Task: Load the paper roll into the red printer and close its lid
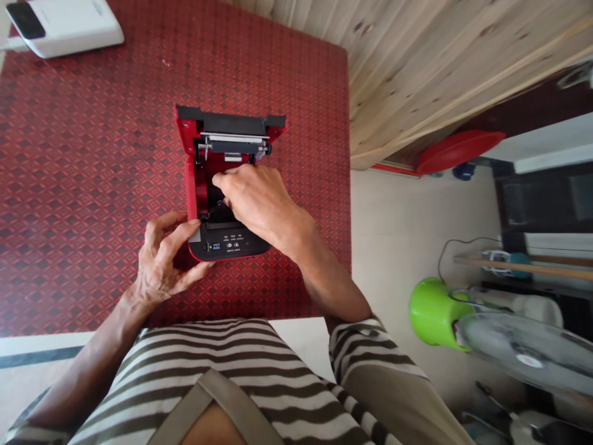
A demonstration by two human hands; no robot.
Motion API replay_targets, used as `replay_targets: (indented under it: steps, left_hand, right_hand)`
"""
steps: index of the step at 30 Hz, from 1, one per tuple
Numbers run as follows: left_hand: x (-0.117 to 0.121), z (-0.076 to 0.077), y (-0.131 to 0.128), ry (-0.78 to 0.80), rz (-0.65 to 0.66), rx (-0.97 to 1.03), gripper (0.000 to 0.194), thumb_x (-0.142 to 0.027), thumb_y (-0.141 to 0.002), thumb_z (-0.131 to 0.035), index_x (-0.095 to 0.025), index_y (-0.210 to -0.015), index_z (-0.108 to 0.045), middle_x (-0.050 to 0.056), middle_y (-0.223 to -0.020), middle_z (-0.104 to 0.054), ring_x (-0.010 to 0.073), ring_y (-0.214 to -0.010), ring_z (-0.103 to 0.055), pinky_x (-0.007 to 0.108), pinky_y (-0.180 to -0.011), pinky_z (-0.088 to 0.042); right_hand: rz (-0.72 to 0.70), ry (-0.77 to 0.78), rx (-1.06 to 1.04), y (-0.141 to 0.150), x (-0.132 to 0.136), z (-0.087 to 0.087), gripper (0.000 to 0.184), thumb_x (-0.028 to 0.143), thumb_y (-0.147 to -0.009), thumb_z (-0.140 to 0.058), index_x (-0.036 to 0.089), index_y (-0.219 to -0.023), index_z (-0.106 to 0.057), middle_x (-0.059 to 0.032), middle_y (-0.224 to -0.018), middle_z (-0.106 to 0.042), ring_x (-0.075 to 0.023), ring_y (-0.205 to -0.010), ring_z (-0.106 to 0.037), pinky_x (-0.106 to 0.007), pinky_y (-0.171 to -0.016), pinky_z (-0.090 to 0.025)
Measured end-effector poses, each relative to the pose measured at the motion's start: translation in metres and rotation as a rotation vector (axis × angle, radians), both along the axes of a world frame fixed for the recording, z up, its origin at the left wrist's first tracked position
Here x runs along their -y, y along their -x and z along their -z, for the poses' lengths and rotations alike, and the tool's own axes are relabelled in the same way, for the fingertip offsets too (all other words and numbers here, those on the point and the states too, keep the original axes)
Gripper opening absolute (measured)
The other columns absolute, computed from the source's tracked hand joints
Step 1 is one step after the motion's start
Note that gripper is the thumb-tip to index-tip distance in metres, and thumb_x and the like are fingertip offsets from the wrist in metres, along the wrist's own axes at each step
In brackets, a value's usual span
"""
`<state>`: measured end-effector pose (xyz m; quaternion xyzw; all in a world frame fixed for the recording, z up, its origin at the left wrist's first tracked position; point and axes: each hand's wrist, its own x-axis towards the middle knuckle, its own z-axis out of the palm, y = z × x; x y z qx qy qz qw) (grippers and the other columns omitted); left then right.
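Left hand [162, 259] curled around the near left corner of the printer's black base, fingertips against its edge, with a small pale grey patch under the fingers, unclear what. Right hand [257, 204] arched over the open compartment, fingers bent down into it; whether they pinch anything is hidden. Receipt printer [206, 154], one, red and black, mid-frame, lying on a red patterned cover [92, 185], its hinged lid [231, 117] swung open away from the person. Likely light, stiff plastic; the lid and roller assembly look the fragile part, so the base's sides seem the safer hold. One control panel [229, 244] on the near end. Farther: one white box [65, 28] at upper left, one red plastic piece [458, 151] at right, one green-backed fan [509, 340] at lower right.
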<state>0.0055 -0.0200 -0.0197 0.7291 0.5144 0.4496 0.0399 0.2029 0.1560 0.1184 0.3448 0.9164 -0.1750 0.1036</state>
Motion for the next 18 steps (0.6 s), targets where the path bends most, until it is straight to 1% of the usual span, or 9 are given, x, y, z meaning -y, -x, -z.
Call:
replay_targets:
  steps: [2, 4, 8, 10, 12, 14, 15, 16, 18]
  left_hand:
    - [0.001, -0.004, 0.0, 0.003, 0.001, -0.031, 0.09, -0.057, -0.115, -0.099, -0.036, -0.192, -0.057, 0.018, -0.156, -0.08, 0.037, -0.136, -0.086, 0.051, -0.105, -0.081]
    - [0.002, -0.012, 0.003, -0.001, 0.005, -0.061, 0.09, -0.059, -0.116, -0.096, -0.034, -0.193, -0.055, 0.018, -0.155, -0.082, 0.0358, -0.135, -0.086, 0.051, -0.105, -0.081]
    - [-0.008, -0.037, 0.022, 0.027, -0.017, -0.058, 0.09, -0.08, -0.116, -0.086, -0.033, -0.189, -0.061, 0.014, -0.151, -0.084, 0.0378, -0.135, -0.085, 0.057, -0.11, -0.079]
    - [-0.028, -0.054, 0.034, 0.047, -0.016, -0.052, 0.095, -0.091, -0.115, -0.08, -0.029, -0.185, -0.068, 0.015, -0.15, -0.085, 0.0391, -0.135, -0.083, 0.057, -0.109, -0.078]
    - [-0.056, -0.071, 0.044, 0.024, -0.021, -0.08, 0.107, -0.098, -0.115, -0.075, -0.022, -0.189, -0.064, 0.019, -0.164, -0.081, 0.0405, -0.146, -0.078, 0.058, -0.114, -0.077]
    - [-0.087, -0.086, 0.048, -0.009, -0.048, -0.154, 0.112, -0.099, -0.12, -0.065, -0.017, -0.196, -0.054, 0.02, -0.18, -0.072, 0.04, -0.165, -0.066, 0.06, -0.126, -0.073]
    - [-0.1, -0.091, 0.048, 0.038, -0.055, -0.174, 0.112, -0.099, -0.124, -0.057, -0.015, -0.198, -0.048, 0.019, -0.188, -0.066, 0.0395, -0.176, -0.059, 0.062, -0.137, -0.068]
    - [-0.11, -0.095, 0.047, 0.088, -0.031, -0.189, 0.116, -0.102, -0.124, -0.05, -0.013, -0.198, -0.047, 0.018, -0.191, -0.065, 0.0392, -0.179, -0.058, 0.064, -0.142, -0.064]
    - [-0.122, -0.099, 0.043, 0.178, 0.013, -0.157, 0.115, -0.1, -0.128, -0.04, -0.007, -0.196, -0.046, 0.018, -0.187, -0.068, 0.0376, -0.176, -0.065, 0.065, -0.146, -0.06]
  right_hand:
    - [0.02, -0.03, -0.025, -0.009, 0.003, 0.004, 0.053, -0.003, -0.124, -0.052, 0.02, -0.152, -0.09, -0.0152, -0.139, -0.096, -0.0316, -0.121, -0.093, -0.041, -0.1, -0.068]
    - [0.009, -0.057, -0.152, -0.025, 0.007, 0.008, 0.054, -0.006, -0.122, -0.052, 0.02, -0.15, -0.089, -0.0128, -0.141, -0.096, -0.0287, -0.12, -0.093, -0.039, -0.101, -0.07]
    - [-0.092, -0.026, -0.472, -0.062, 0.02, 0.014, 0.057, -0.008, -0.117, -0.058, 0.022, -0.158, -0.086, -0.0106, -0.148, -0.095, -0.0289, -0.13, -0.09, -0.049, -0.12, -0.075]
    - [-0.116, -0.013, -0.571, -0.073, 0.028, 0.017, 0.056, -0.004, -0.118, -0.063, 0.022, -0.163, -0.083, -0.01, -0.148, -0.096, -0.0297, -0.133, -0.088, -0.055, -0.124, -0.075]
    - [-0.096, -0.038, -0.624, -0.076, 0.037, 0.021, 0.045, 0.003, -0.122, -0.069, 0.022, -0.159, -0.086, -0.01, -0.143, -0.096, -0.03, -0.13, -0.087, -0.057, -0.123, -0.075]
    - [-0.072, -0.09, -0.66, -0.072, 0.044, 0.025, 0.03, 0.008, -0.125, -0.073, 0.021, -0.145, -0.091, -0.0099, -0.133, -0.096, -0.0287, -0.123, -0.087, -0.053, -0.12, -0.075]
    - [-0.066, -0.125, -0.674, -0.07, 0.047, 0.027, 0.025, 0.009, -0.126, -0.073, 0.021, -0.136, -0.093, -0.0096, -0.127, -0.095, -0.0276, -0.119, -0.086, -0.05, -0.117, -0.075]
    - [-0.058, -0.168, -0.687, -0.068, 0.05, 0.029, 0.025, 0.008, -0.127, -0.071, 0.02, -0.128, -0.093, -0.0091, -0.121, -0.094, -0.0265, -0.115, -0.085, -0.047, -0.114, -0.074]
    - [-0.036, -0.265, -0.714, -0.065, 0.057, 0.033, 0.03, 0.005, -0.128, -0.068, 0.02, -0.118, -0.092, -0.0083, -0.114, -0.092, -0.0248, -0.109, -0.082, -0.042, -0.107, -0.074]
